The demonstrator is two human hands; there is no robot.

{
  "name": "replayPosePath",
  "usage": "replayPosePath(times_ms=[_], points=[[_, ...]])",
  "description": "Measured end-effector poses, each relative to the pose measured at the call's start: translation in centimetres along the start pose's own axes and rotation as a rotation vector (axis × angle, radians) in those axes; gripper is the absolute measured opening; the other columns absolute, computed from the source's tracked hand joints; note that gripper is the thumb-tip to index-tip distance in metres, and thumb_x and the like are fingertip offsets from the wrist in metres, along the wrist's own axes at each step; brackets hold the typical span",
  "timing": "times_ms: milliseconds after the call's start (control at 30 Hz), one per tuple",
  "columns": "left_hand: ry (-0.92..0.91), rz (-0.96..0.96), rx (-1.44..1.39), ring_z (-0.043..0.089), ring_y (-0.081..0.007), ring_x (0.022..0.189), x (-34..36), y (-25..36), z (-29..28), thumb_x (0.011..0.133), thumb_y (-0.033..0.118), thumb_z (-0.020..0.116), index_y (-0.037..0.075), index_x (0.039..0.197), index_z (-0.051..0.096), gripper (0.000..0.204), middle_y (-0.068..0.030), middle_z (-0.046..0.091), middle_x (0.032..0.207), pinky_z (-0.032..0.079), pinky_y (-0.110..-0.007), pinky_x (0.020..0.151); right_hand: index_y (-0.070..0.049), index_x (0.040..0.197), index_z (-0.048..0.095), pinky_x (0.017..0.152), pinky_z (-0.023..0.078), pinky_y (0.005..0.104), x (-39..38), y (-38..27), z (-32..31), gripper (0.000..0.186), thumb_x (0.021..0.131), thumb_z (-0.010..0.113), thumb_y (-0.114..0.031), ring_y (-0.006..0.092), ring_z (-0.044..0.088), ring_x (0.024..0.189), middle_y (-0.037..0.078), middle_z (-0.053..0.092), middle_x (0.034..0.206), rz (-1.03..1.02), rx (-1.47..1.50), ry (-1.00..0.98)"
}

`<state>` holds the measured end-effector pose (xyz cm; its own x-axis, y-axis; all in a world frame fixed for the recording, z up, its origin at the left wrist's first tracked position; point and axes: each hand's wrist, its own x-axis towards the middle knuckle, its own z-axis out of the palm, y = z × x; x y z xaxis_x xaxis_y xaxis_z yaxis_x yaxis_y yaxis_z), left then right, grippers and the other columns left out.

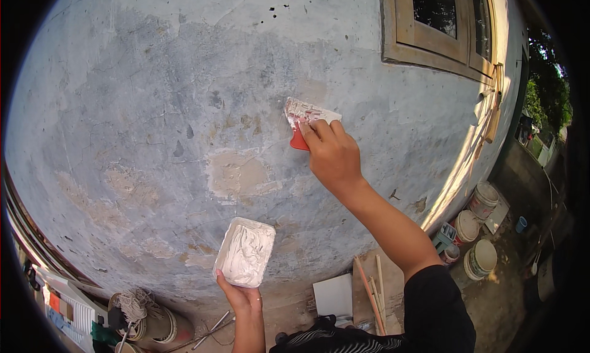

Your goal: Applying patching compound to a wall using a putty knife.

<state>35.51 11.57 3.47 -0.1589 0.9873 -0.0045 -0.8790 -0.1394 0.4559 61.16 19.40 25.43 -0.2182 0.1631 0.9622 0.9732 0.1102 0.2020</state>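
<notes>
Key relation: the spreader (314, 111) is up at the wall (153, 76), while the tray (223, 245) lies below and to its left. A tan patch (236, 173) sits down-left of the spreader, just above the tray in view. Spreader's wide edge runs roughly left to right, dipping toward the right; its red part points down. Tray's long axis runs roughly up-down in view, top end leaning right.

Right hand (335, 156) has the spreader, left hand (243, 297) has the tray; hands well apart, right one higher.

Grip, right: fingers closed on the spreader, a fingertip down on the paste-smeared face. Full edge contact with the wall: can't tell from this angle.

Grip, left: grasping the tray by its lower end, thumb up at the lower-left corner, other fingers hidden beneath. Tray's open side faces the camera, with thick white paste (247, 254) spread unevenly inside.
</notes>
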Motion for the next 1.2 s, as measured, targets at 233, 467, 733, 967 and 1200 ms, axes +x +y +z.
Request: replayPosePath(times_ms=[233,467,733,967,1200], points=[[0.033,0.0,-0.012,0.047,-0.0294,0.135,-0.3,0.2,0.0,0.1,0.051,0.047,0.003,0.148,0.037,0.068,-0.0132,0.045,0.15,0.041,-0.045,0.112,-0.009,0.104,0.073,0.06,0.051,0.0312,-2.3,-0.3,-2.9,0.031,0.074,0.067,-0.002,0.0205,0.058,0.078,0.0,0.066,0.092,-0.068,0.164,-0.188],[0.04,-0.012,-0.013,0.049,-0.0304,0.134,-0.3,-0.2,0.0,0.101,0.049,0.047,0.003,0.147,0.038,0.066,-0.0138,0.046,0.149,0.043,-0.046,0.111,-0.008,0.105,0.073,0.059,0.05,0.0301,1.7,2.3,-1.7,0.03,0.075,0.067,-0.003,0.0196,0.056,0.077,-0.001,0.065,0.093,0.078,-0.008,0.014],[0.019,-0.023,-0.017,0.048,-0.0301,0.135,-0.2,0.0,0.1,0.101,0.049,0.046,0.003,0.147,0.038,0.065,-0.0137,0.046,0.149,0.043,-0.046,0.111,-0.004,0.105,0.072,0.058,0.05,0.0299,-2.9,0.6,-2.8,0.029,0.076,0.067,-0.005,0.0192,0.057,0.077,0.001,0.063,0.095,-0.135,0.121,-0.135],[0.022,-0.034,-0.03,0.047,-0.03,0.135,-0.1,-0.3,0.4,0.101,0.049,0.046,0.003,0.147,0.038,0.066,-0.0136,0.045,0.15,0.043,-0.046,0.111,-0.008,0.112,0.072,0.062,0.053,0.0309,0.5,2.9,-2.6,0.034,0.079,0.065,-0.003,0.0213,0.059,0.08,0.001,0.064,0.1,-0.03,-0.013,-0.024],[0.02,-0.035,-0.006,0.047,-0.0302,0.136,0.3,-0.4,0.0,0.101,0.049,0.047,0.003,0.148,0.037,0.066,-0.0135,0.045,0.15,0.042,-0.046,0.112,-0.004,0.11,0.071,0.06,0.052,0.031,-0.3,2.5,-0.4,0.031,0.08,0.064,-0.005,0.0214,0.058,0.08,0.003,0.062,0.097,-0.083,-0.005,-0.057]])
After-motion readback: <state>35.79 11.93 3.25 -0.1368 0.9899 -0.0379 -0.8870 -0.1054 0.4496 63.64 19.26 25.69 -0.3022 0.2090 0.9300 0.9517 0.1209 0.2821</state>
